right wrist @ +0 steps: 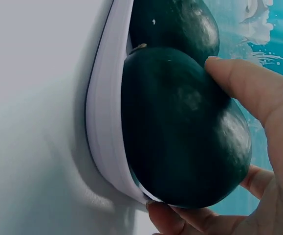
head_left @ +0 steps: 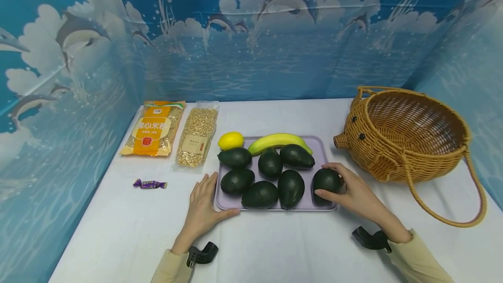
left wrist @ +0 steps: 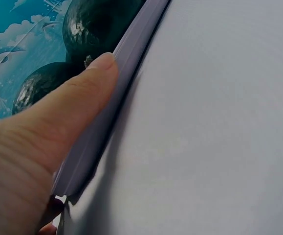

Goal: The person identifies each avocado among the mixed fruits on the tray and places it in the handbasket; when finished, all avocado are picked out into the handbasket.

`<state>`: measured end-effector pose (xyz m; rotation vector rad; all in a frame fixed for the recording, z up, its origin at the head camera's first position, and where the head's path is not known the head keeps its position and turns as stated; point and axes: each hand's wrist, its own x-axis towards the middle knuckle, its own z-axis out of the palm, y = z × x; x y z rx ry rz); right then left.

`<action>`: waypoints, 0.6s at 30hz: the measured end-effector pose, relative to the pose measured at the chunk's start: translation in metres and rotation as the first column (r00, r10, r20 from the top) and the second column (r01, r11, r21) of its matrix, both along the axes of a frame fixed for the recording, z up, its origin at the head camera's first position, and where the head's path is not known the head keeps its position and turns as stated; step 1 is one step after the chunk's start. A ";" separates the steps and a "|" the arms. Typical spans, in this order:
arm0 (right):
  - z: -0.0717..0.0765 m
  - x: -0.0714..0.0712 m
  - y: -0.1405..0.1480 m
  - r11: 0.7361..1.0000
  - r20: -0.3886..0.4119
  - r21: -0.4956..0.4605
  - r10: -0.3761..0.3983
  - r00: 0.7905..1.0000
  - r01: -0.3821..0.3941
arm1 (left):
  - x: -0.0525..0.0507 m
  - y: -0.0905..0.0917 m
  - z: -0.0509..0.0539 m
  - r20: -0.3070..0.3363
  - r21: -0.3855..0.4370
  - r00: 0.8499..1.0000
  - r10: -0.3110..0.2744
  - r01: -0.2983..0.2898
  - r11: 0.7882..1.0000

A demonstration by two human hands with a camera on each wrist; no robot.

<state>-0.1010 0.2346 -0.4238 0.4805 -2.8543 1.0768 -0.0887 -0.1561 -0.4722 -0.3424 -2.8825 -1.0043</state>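
Observation:
A lilac tray [head_left: 320,150] bears several dark green avocados [head_left: 291,189], with a banana [head_left: 277,141] along its back edge and a lemon [head_left: 231,140] at its back left corner. My right hand [head_left: 355,193] holds an avocado [right wrist: 180,127] at the tray's front right corner, thumb on one side and fingers round the other. At the front left corner, my left hand [head_left: 204,213] touches the tray, its fingers extended beside the left side. Its thumb [left wrist: 77,98] lies at the front rim, close to an avocado [left wrist: 99,29] in the left wrist view.
To the right stands a wicker pig-shaped basket [head_left: 416,160], its rope-like handle hanging toward the front. An orange-labelled food bag [head_left: 153,130] and a clear grain packet [head_left: 198,136] lie back left. Nearer the front left is a purple-wrapped candy [head_left: 149,184]. A dolphin-printed curtain encloses the table.

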 end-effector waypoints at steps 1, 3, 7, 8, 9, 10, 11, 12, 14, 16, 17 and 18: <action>0.000 0.000 0.000 1.000 -0.007 0.001 -0.002 1.000 0.002 | 0.000 0.000 0.000 0.001 -0.003 1.000 0.000 0.000 1.000; -0.001 0.001 -0.001 1.000 -0.030 0.003 -0.004 1.000 0.004 | 0.000 0.000 0.000 0.002 -0.004 1.000 -0.001 0.001 1.000; -0.002 0.004 -0.003 1.000 -0.064 -0.006 -0.010 0.998 0.010 | 0.000 0.001 0.001 0.000 -0.007 1.000 -0.005 0.005 1.000; -0.002 0.005 -0.003 1.000 -0.068 -0.012 -0.010 0.998 0.009 | 0.000 0.001 0.002 0.000 -0.007 1.000 -0.005 0.005 1.000; -0.002 0.006 -0.004 1.000 -0.065 -0.019 -0.010 0.998 0.008 | 0.000 0.001 0.002 0.000 -0.009 1.000 -0.005 0.005 1.000; -0.002 0.006 -0.004 1.000 -0.058 -0.027 -0.009 0.998 0.007 | 0.000 0.001 0.002 0.001 -0.011 1.000 -0.004 0.004 1.000; -0.002 0.007 -0.004 0.999 -0.050 -0.034 -0.006 0.999 0.004 | 0.000 0.001 0.002 0.001 -0.013 1.000 -0.003 0.003 1.000; -0.002 0.007 -0.005 0.999 -0.044 -0.040 -0.002 0.999 0.001 | 0.000 0.001 0.002 0.002 -0.013 1.000 -0.003 0.003 1.000; -0.002 0.008 -0.005 0.999 -0.034 -0.042 0.001 0.999 -0.002 | 0.001 0.000 0.002 0.003 -0.015 1.000 0.000 0.001 1.000; -0.002 0.008 -0.006 0.999 -0.031 -0.041 0.003 1.000 -0.004 | 0.001 0.000 0.002 0.004 -0.015 1.000 0.000 0.000 1.000; -0.003 0.008 -0.006 0.999 -0.034 -0.037 0.003 0.999 -0.005 | 0.001 0.000 0.002 0.004 -0.015 1.000 0.000 0.000 1.000; -0.003 0.008 -0.006 0.999 -0.038 -0.033 0.003 0.999 -0.004 | 0.001 0.000 0.002 0.005 -0.015 1.000 -0.001 0.001 1.000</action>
